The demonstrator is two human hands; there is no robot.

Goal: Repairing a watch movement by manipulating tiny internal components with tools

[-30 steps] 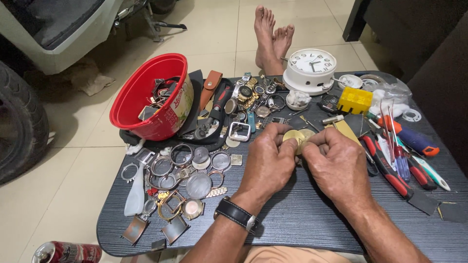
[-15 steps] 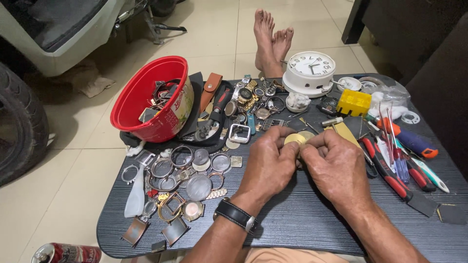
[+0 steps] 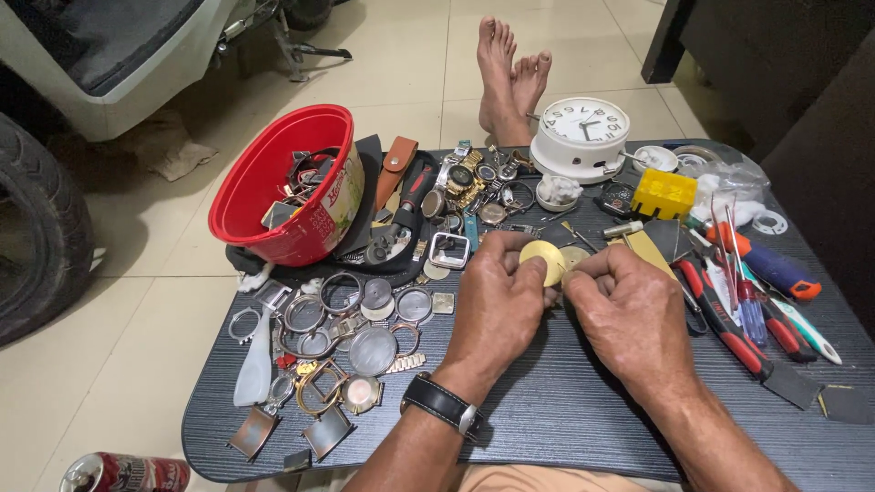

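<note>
Head view: both hands meet over the middle of the table (image 3: 547, 410), pinched on a small pale-yellow disc (image 3: 543, 260). Left hand (image 3: 497, 305) curls nearly closed, fingertips gripping the disc's left side; right hand (image 3: 629, 310) is also closed to a pinch on its right edge, what else it holds I cannot tell. Judgement: keep wrists braced on the table, grip the disc by its rim only, work right above the tabletop so a dropped part stays put. Containers: red bowl (image 3: 264, 178) at the far left corner, tilted, holding watch straps and metal bits. Small yellow box (image 3: 663, 193) near the far edge, contents not visible. Small white dish (image 3: 558, 193) beside the white clock (image 3: 583, 137), something pale inside. Loose watch cases (image 3: 374, 351) spread along the left edge; screwdrivers (image 3: 747, 301) along the right.
</note>
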